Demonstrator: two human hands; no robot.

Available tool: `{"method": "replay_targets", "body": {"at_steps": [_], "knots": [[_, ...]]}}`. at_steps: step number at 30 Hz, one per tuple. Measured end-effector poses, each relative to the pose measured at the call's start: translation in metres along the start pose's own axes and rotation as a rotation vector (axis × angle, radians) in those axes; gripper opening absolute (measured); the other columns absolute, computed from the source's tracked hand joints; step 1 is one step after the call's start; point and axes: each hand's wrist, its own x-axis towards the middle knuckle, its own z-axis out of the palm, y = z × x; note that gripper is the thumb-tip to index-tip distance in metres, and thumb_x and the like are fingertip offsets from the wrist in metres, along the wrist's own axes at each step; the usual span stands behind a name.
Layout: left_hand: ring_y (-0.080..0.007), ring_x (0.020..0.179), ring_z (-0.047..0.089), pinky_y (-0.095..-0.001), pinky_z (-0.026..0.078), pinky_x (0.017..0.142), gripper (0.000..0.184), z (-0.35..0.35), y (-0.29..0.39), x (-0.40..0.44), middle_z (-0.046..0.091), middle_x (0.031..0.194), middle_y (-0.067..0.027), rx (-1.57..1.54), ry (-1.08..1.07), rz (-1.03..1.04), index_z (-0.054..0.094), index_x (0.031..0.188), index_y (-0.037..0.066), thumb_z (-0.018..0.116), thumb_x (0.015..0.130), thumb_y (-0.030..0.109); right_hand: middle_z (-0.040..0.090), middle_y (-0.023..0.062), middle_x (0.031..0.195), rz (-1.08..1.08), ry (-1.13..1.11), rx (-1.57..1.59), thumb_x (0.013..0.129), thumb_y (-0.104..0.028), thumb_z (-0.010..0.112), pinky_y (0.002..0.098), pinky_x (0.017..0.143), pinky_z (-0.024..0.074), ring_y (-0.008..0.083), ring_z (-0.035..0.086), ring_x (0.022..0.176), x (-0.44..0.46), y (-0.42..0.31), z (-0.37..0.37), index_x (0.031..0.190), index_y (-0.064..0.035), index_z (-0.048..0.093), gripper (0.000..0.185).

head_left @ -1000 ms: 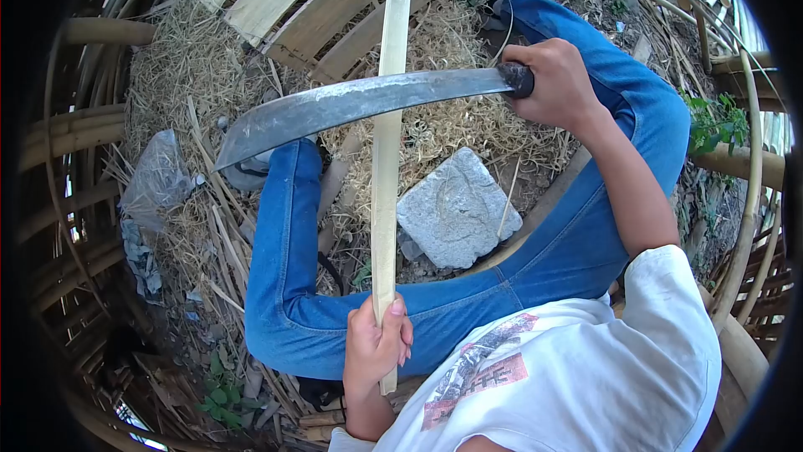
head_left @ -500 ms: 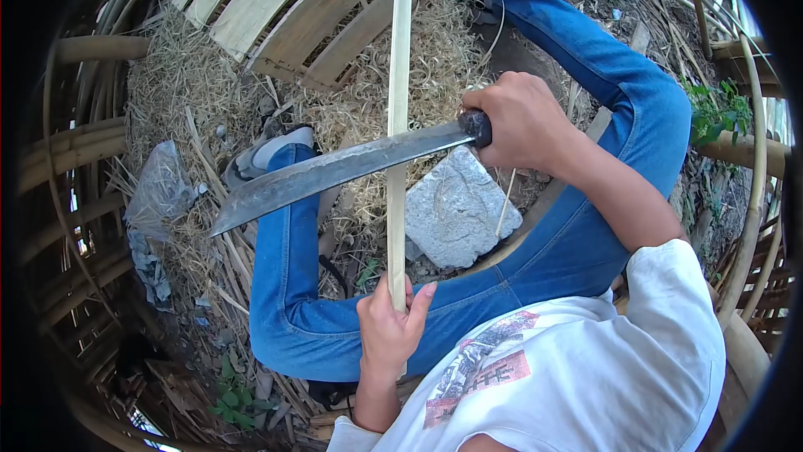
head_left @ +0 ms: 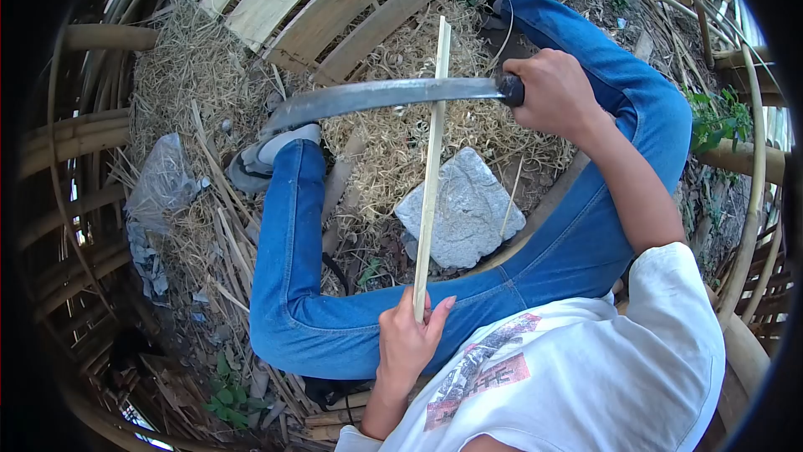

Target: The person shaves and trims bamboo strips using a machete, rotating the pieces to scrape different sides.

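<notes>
My right hand (head_left: 552, 94) is wrapped round the dark handle of a machete (head_left: 376, 94). Its long, worn blade points left and crosses the upper part of a pale bamboo strip (head_left: 432, 176). Near its lower end, my left hand (head_left: 410, 331) grips that strip, thumb lying along the side. The strip slants up and away from me, its far end free above the blade. Below the blade, a flat grey stone (head_left: 460, 209) lies on the ground between my legs, partly behind the strip.
Pale shavings (head_left: 368, 168) cover the ground between my feet. Wooden slats (head_left: 288, 0) stand at the far side. A crumpled clear plastic bag (head_left: 163, 180) lies on the left. My bent legs in blue jeans (head_left: 288, 243) frame the work area, with bamboo poles (head_left: 744, 155) at the right.
The machete has moved up along the strip towards its far end, its tip rising. The strip has tilted rightward, and my left hand has shifted slightly right.
</notes>
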Motion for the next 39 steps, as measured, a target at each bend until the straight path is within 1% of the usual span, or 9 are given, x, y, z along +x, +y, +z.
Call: {"method": "replay_targets", "body": {"at_steps": [5, 9, 15, 19, 23, 26, 29, 35, 39], "knots": [[-0.0198, 0.047, 0.060, -0.0320, 0.045, 0.046, 0.033, -0.009, -0.002, -0.006, 0.058, 0.057, -0.0099, 0.018, 0.014, 0.035, 0.057, 0.081, 0.001, 0.086, 0.083, 0.017, 0.065, 0.0145, 0.064, -0.151, 0.055, 0.060, 0.061, -0.016, 0.072, 0.0496, 0.070, 0.0553, 0.0374, 0.067, 0.067, 0.003, -0.015, 0.002, 0.075, -0.0096, 0.070, 0.016], [-0.0206, 0.048, 0.062, -0.0318, 0.046, 0.046, 0.034, -0.011, -0.010, -0.023, 0.059, 0.058, -0.0101, 0.055, -0.016, -0.005, 0.057, 0.082, 0.001, 0.087, 0.082, 0.018, 0.070, 0.0174, 0.076, 0.135, 0.306, -0.112, 0.064, -0.017, 0.071, 0.0474, 0.077, 0.0570, 0.0344, 0.071, 0.082, 0.021, 0.040, -0.004, 0.099, -0.0110, 0.079, 0.037], [-0.0217, 0.047, 0.063, -0.0319, 0.047, 0.046, 0.035, -0.005, -0.010, -0.024, 0.060, 0.058, -0.0095, 0.070, 0.029, -0.004, 0.057, 0.082, 0.002, 0.088, 0.081, 0.019, 0.070, 0.0165, 0.077, 0.009, 0.101, 0.025, 0.064, -0.017, 0.069, 0.0475, 0.076, 0.0557, 0.0365, 0.069, 0.080, 0.000, 0.012, -0.008, 0.091, -0.0110, 0.077, 0.029], [-0.0219, 0.047, 0.062, -0.0327, 0.047, 0.046, 0.036, -0.010, -0.012, -0.028, 0.060, 0.058, -0.0095, 0.105, 0.056, 0.043, 0.058, 0.082, 0.002, 0.088, 0.080, 0.020, 0.068, 0.0158, 0.072, -0.042, 0.214, -0.004, 0.063, -0.018, 0.070, 0.0476, 0.074, 0.0546, 0.0367, 0.067, 0.077, 0.003, 0.011, -0.011, 0.084, -0.0113, 0.074, 0.023], [-0.0216, 0.047, 0.062, -0.0328, 0.047, 0.045, 0.036, -0.008, -0.021, -0.035, 0.060, 0.058, -0.0095, 0.158, 0.047, 0.081, 0.057, 0.082, 0.002, 0.088, 0.081, 0.020, 0.070, 0.0178, 0.076, 0.135, 0.378, 0.027, 0.067, -0.018, 0.071, 0.0477, 0.073, 0.0548, 0.0392, 0.068, 0.075, 0.007, 0.042, -0.015, 0.089, -0.0101, 0.076, 0.023], [-0.0223, 0.047, 0.062, -0.0330, 0.046, 0.045, 0.035, -0.006, -0.019, -0.032, 0.058, 0.057, -0.0098, 0.183, 0.010, 0.088, 0.057, 0.081, 0.002, 0.087, 0.081, 0.019, 0.069, 0.0185, 0.073, 0.079, 0.484, 0.057, 0.078, -0.024, 0.075, 0.0439, 0.069, 0.0536, 0.0400, 0.066, 0.071, 0.004, 0.052, -0.009, 0.088, -0.0050, 0.075, 0.022], [-0.0171, 0.044, 0.060, -0.0317, 0.046, 0.044, 0.032, -0.009, -0.013, -0.027, 0.058, 0.056, -0.0062, 0.110, 0.000, 0.084, 0.056, 0.081, 0.003, 0.086, 0.083, 0.015, 0.066, 0.0168, 0.068, 0.108, 0.416, 0.198, 0.083, -0.026, 0.077, 0.0409, 0.064, 0.0503, 0.0357, 0.061, 0.063, 0.006, 0.041, -0.016, 0.084, -0.0009, 0.072, 0.026], [-0.0069, 0.042, 0.054, -0.0245, 0.045, 0.038, 0.025, -0.008, -0.025, -0.025, 0.057, 0.060, -0.0001, -0.656, -0.230, -0.237, 0.055, 0.089, 0.002, 0.079, 0.088, 0.007, 0.056, 0.0116, 0.059, 0.150, 0.411, 0.409, 0.087, -0.023, 0.077, 0.0375, 0.057, 0.0430, 0.0223, 0.050, 0.054, 0.004, 0.045, -0.015, 0.079, 0.0013, 0.067, 0.027], [-0.0073, 0.042, 0.053, -0.0230, 0.045, 0.037, 0.026, -0.012, -0.022, -0.007, 0.057, 0.062, -0.0014, -0.840, -0.335, -0.221, 0.054, 0.092, 0.001, 0.078, 0.090, 0.009, 0.052, 0.0095, 0.057, 0.092, 0.340, 0.505, 0.087, -0.024, 0.077, 0.0364, 0.054, 0.0404, 0.0182, 0.048, 0.053, 0.004, 0.030, -0.006, 0.077, 0.0008, 0.067, 0.029]]}}
